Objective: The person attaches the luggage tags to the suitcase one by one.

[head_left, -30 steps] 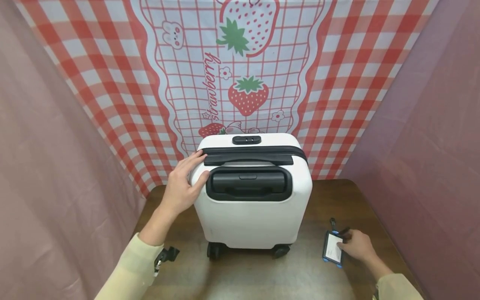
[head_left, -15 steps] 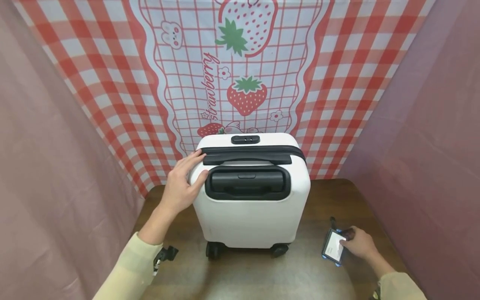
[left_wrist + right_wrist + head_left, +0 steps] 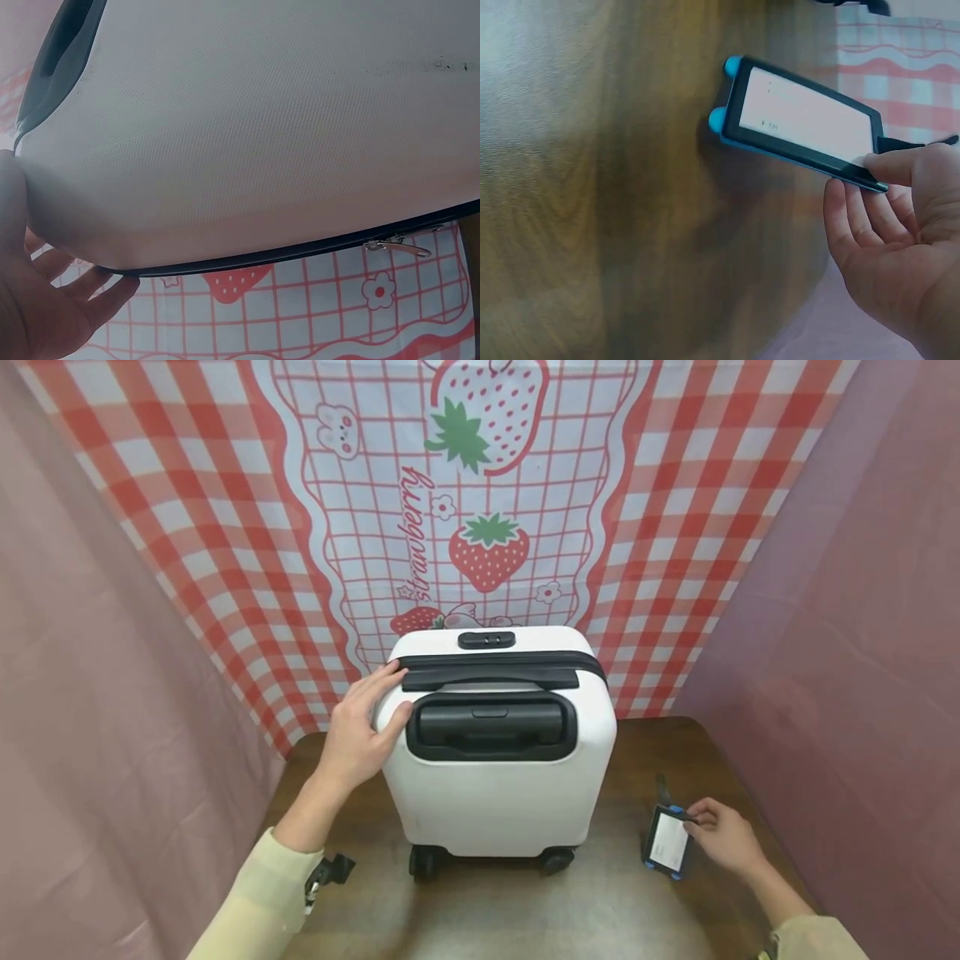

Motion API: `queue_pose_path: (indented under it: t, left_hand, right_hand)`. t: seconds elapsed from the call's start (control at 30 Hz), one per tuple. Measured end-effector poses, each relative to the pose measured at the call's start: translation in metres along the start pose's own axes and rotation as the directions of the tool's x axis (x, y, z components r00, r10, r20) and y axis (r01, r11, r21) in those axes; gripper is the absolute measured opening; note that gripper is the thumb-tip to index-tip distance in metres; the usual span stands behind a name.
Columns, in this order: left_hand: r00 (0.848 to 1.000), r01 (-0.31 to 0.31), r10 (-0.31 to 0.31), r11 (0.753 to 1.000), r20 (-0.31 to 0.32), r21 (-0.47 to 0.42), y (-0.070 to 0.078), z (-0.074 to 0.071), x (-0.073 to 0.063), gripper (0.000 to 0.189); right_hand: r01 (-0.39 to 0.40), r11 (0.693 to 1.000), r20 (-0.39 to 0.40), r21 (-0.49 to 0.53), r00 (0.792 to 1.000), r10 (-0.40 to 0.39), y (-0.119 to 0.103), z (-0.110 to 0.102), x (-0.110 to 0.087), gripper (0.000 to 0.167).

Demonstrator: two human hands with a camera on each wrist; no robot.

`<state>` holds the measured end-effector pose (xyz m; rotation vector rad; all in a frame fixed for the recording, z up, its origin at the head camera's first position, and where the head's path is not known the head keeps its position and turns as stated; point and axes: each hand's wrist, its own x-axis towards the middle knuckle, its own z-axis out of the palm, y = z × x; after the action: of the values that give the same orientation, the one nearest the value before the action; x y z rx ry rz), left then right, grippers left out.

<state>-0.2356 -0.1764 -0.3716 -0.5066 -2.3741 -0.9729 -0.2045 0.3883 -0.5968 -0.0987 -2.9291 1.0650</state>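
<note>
A white hard-shell suitcase (image 3: 495, 806) stands upright on its wheels, its black handles and combination lock on top. My left hand (image 3: 356, 735) rests on its upper left corner, fingers extended along the black zipper edge and thumb near the recessed pull handle. In the left wrist view, the left hand (image 3: 49, 292) touches the corner of the shell, close to the zipper. Off to the right, my right hand (image 3: 723, 837) pinches a luggage tag (image 3: 667, 842) by its upper edge. The tag (image 3: 802, 112) has a black frame, blue corners, a white card and a black strap, and is tilted over the table.
The suitcase and the tag are on or over a brown wooden table (image 3: 637, 910). Behind stands a red checked strawberry cloth (image 3: 675, 527). Pink cloth hangs on the left (image 3: 135, 735) and right (image 3: 840, 677). A metal zipper pull (image 3: 401, 247) hangs at the suitcase's edge.
My right hand has raised the luggage tag slightly and turned it more upright, with its strap trailing behind. My left hand stays on the suitcase corner; the view has shifted slightly.
</note>
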Motion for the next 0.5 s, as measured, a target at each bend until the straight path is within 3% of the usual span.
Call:
queue_pose_path:
  t: [0.3, 0.5]
  left_hand:
    - [1.000, 0.007, -0.007, 1.000, 0.005, 0.000, 0.000, 0.000, -0.001, 0.053]
    - [1.000, 0.001, -0.001, 1.000, 0.000, 0.001, 0.001, 0.000, -0.001, 0.053]
  right_hand:
    - [0.111, 0.993, -0.052, -0.050, 0.992, -0.113, -0.022, -0.019, 0.003, 0.009]
    - [0.191, 0.980, -0.122, -0.058, 0.973, -0.197, -0.048, -0.039, 0.009, 0.010]
